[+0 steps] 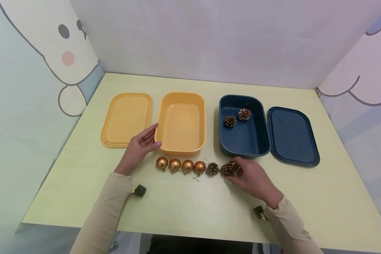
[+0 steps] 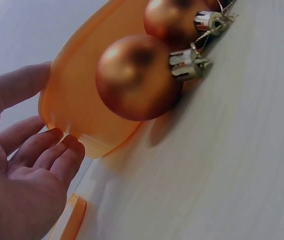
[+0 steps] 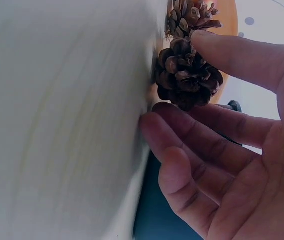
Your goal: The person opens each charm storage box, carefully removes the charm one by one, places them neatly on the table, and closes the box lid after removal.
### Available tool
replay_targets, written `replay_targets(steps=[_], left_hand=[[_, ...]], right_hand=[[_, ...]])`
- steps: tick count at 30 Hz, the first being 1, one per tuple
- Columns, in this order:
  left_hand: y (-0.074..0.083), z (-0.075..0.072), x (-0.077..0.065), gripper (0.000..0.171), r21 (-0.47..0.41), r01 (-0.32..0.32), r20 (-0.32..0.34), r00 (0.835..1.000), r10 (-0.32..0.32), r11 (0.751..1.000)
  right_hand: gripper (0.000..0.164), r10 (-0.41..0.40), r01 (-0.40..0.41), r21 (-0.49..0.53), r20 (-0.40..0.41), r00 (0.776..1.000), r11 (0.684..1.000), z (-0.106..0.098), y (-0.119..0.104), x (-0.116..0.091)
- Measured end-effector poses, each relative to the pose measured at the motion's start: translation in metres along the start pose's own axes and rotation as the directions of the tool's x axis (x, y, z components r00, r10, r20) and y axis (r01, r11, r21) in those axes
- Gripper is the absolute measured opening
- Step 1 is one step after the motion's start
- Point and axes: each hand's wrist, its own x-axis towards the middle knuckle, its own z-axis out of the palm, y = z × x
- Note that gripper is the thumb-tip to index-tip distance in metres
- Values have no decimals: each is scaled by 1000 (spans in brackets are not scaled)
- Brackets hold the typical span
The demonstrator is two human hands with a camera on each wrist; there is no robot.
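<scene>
My left hand rests against the left side of a yellow plastic box, fingers extended, its thumb by the near corner. In the left wrist view the fingertips touch the outside of the box. At the right, my right hand pinches a brown pine cone just in front of a dark blue box. The thumb lies on one side of this cone and the fingers on the other in the right wrist view. A second pine cone sits right beside it on the table.
Several copper-coloured Christmas baubles line up left of the cones. Inside the blue box lie two more pine cones, a darker one and a white-tipped one. A yellow lid and a dark blue lid flank the boxes.
</scene>
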Motion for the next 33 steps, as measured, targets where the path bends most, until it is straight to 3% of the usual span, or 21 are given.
replay_targets(steps=[24,29,33], left_hand=[[3,0,0,75,0,8,7,1000,-8,1000],[4,0,-1,74,3,10,3,1000,-10,1000],[3,0,-1,74,3,11,3,1000,-11,1000]], right_hand=[[41,-13,12,-27,-24,1000,1000,2,-2,-2],[46,-7,7,-38,2,1000,999,-7,-4,-4],[43,-67,67,-38,21,998,997,-23,-8,-4]])
